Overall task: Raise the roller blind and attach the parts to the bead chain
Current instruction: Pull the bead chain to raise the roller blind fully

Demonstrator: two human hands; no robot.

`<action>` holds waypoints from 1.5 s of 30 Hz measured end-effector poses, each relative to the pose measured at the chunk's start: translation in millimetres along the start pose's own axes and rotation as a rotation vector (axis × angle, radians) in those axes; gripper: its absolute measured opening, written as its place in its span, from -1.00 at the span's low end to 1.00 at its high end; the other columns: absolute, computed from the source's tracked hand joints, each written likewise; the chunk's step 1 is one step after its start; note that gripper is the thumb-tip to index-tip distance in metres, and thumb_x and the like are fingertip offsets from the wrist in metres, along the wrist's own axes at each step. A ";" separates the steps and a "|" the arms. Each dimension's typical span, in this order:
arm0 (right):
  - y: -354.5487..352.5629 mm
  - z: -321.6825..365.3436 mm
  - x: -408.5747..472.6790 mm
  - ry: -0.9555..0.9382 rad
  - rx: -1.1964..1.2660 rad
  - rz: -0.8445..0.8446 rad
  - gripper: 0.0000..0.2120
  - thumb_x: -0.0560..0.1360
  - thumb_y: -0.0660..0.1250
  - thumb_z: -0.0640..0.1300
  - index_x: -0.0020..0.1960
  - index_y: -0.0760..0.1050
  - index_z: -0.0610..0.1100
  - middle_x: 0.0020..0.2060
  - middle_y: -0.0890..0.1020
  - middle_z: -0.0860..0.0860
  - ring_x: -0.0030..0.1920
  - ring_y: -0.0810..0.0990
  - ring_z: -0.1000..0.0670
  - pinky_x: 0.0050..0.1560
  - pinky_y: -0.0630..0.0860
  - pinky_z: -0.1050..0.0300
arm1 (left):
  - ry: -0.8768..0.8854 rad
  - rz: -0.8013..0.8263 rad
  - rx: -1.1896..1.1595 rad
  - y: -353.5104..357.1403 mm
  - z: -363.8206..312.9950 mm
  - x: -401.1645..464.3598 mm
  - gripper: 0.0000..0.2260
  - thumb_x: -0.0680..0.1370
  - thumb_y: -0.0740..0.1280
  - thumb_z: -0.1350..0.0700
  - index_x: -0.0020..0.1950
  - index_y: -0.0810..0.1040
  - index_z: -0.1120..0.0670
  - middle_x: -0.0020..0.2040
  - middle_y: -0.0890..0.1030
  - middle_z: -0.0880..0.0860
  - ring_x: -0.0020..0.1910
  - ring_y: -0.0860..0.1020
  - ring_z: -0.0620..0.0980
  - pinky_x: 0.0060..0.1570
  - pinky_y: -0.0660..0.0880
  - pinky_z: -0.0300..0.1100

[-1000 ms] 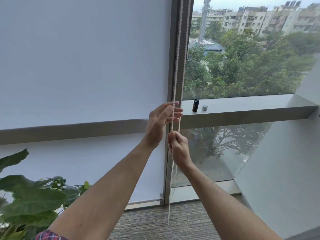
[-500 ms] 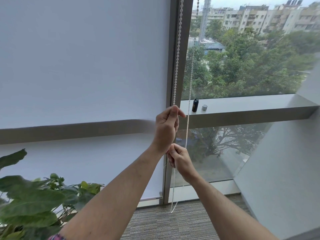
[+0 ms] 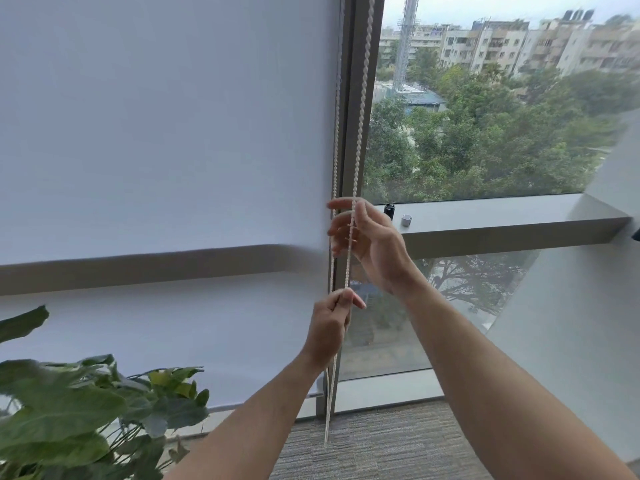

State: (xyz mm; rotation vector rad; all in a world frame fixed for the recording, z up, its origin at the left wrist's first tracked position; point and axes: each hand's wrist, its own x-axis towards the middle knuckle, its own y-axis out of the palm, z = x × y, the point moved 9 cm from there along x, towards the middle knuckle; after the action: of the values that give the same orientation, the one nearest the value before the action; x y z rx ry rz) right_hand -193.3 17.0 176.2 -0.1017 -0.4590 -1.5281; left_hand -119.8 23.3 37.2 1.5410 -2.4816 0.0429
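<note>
The white roller blind covers the left window pane, reaching almost down to the floor. The white bead chain hangs in two strands along the dark window frame. My left hand is closed around the chain below. My right hand is higher up, fingers spread, with the chain running across its palm side but not gripped. A small black cylinder part and a small grey cap part stand on the window ledge just right of my right hand.
The grey window ledge runs to the right at hand height. A leafy green plant fills the lower left. Grey carpet lies below, and the chain's loop end hangs just above it. An angled white wall stands at right.
My left hand has come down the chain from the upper position to the lower. My right hand has let go below and risen above it, open. The blind's bottom edge has barely shifted.
</note>
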 end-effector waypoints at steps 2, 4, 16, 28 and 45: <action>11.2 5.0 3.2 -0.045 -0.009 -0.005 -0.66 0.67 0.07 -0.03 0.04 0.58 -0.16 -0.40 0.49 0.01 -0.43 0.37 0.03 -0.42 0.26 0.13 | -0.040 0.000 0.021 -3.9 15.6 -7.2 -0.66 0.67 0.15 0.05 -0.19 0.62 0.08 -0.50 0.25 0.00 -0.53 0.18 -0.07 -0.51 0.12 -0.17; 11.9 -2.1 1.6 -0.065 -0.016 -0.075 -0.65 0.65 0.06 -0.03 -0.13 0.52 -0.16 -0.51 0.35 0.11 -0.52 0.22 0.11 -0.50 0.10 0.21 | -0.068 0.001 0.038 -7.2 24.3 -10.2 -0.67 0.66 0.17 0.02 -0.19 0.62 0.08 -0.50 0.25 -0.01 -0.52 0.17 -0.06 -0.50 0.10 -0.14; 8.1 -15.9 -12.8 -0.133 0.074 -0.256 -0.61 0.63 0.10 0.01 -0.32 0.47 -0.02 -0.57 0.29 0.14 -0.59 0.17 0.16 -0.57 0.14 0.33 | -0.052 0.224 0.153 1.5 17.4 -12.9 -0.66 0.62 0.12 -0.07 -0.16 0.65 -0.12 -0.33 0.54 0.06 -0.34 0.48 -0.03 -0.29 0.43 -0.20; 7.9 -101.1 -63.2 0.051 -0.039 -0.305 -0.58 0.63 0.12 0.00 -0.38 0.45 0.01 -0.56 0.34 0.09 -0.59 0.22 0.13 -0.57 0.18 0.29 | 0.110 0.041 -0.157 -28.1 -82.2 34.3 -0.59 0.62 0.08 -0.03 0.14 0.61 0.19 -0.08 0.67 0.18 -0.09 0.62 0.12 -0.01 0.53 -0.01; -0.1 -111.4 -70.0 0.241 -0.088 -0.146 -0.35 0.59 -0.08 0.29 -0.01 0.66 -0.08 -0.17 0.71 -0.10 -0.14 0.66 -0.07 -0.05 0.56 -0.02 | 0.303 -0.089 -0.104 -0.3 -143.8 28.3 -0.67 0.68 0.11 0.12 -0.28 0.42 0.08 -0.47 0.30 -0.02 -0.52 0.22 -0.16 -0.51 0.16 -0.27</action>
State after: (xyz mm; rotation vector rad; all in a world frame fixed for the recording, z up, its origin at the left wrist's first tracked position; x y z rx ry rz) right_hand -166.8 44.0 50.3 0.0486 -0.2109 -1.6794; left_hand -107.2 18.3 183.1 1.4784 -2.1462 0.1214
